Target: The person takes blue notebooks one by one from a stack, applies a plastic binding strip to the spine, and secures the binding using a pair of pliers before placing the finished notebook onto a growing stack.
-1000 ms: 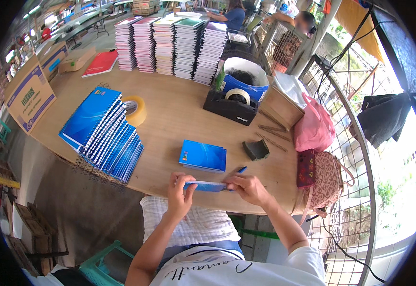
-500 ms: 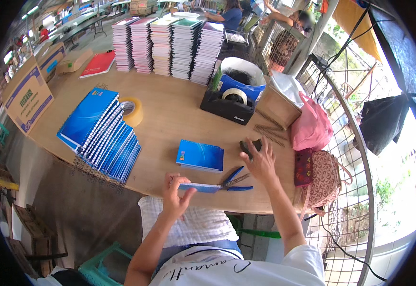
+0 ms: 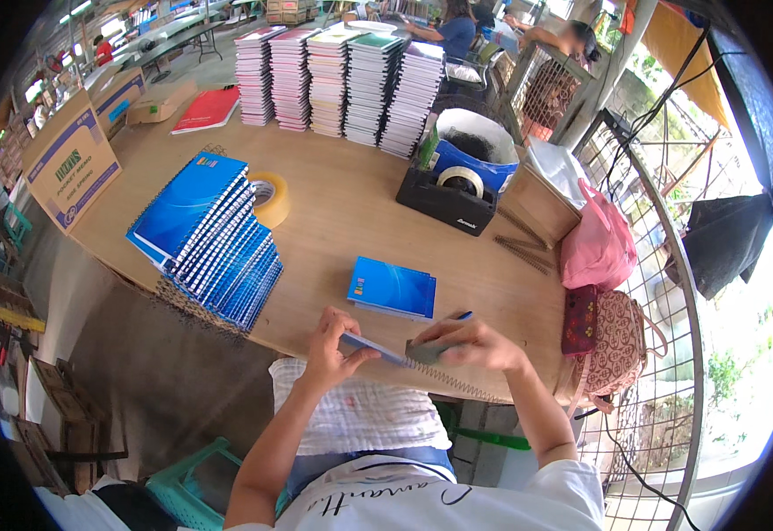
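Note:
My left hand (image 3: 329, 350) is closed on a small blue notebook (image 3: 374, 347), held edge-on just over the table's near edge. A thin wire coil (image 3: 457, 382) stretches rightward from the notebook's right end, below my right hand. That right hand (image 3: 475, 343) grips a dark greenish-grey block (image 3: 425, 352) whose tip is against or very close to the coil at the notebook's corner; I cannot tell which. Behind its fingers shows one blue handle of the pliers (image 3: 464, 315), the remainder hidden. Beyond my hands, a few blue notebooks (image 3: 393, 285) lie flat in a low pile.
A leaning stack of blue spiral notebooks (image 3: 214, 234) stands left, beside a tape roll (image 3: 269, 200). Tall notebook stacks (image 3: 327, 88) line the back. Right are a black tape dispenser (image 3: 444, 209), loose coils (image 3: 521, 243), a pink bag (image 3: 599, 239) and a patterned bag (image 3: 616, 341).
My right hand has picked up the dark block and brought it nearer, to the notebook's right end. The coil now trails rightward. The whole view has shifted slightly.

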